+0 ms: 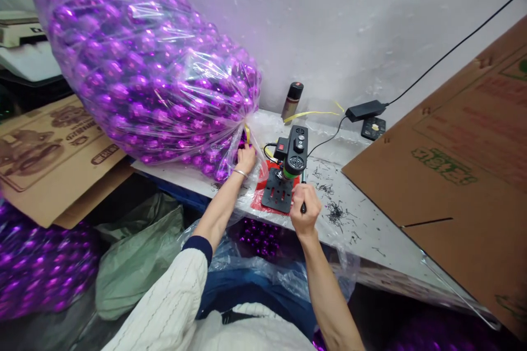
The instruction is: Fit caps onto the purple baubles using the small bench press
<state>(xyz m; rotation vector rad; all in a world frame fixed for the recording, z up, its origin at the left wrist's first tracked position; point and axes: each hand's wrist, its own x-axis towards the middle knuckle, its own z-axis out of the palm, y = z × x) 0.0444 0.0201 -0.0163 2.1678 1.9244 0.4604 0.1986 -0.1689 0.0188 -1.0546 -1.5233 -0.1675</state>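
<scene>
A large clear plastic bag (164,71) full of shiny purple balls leans across the bench, its gathered mouth pointing right with a yellow tie (247,132) at it. My left hand (246,158) is at that mouth, fingers bent and closed among purple balls and film; what they pinch is hidden. To its right stands a small black device (297,148) on a slotted black base plate (276,191), over a red sheet (258,200). My right hand (305,205) is wrapped round a black handle (303,208) at the device's right side.
Black clippings (335,211) litter the white bench (362,225). Behind the device are a dark spray can (292,100) and a black power adapter (365,110) on a cable. Cardboard boxes flank me, one on the right (453,175), another on the left (61,153).
</scene>
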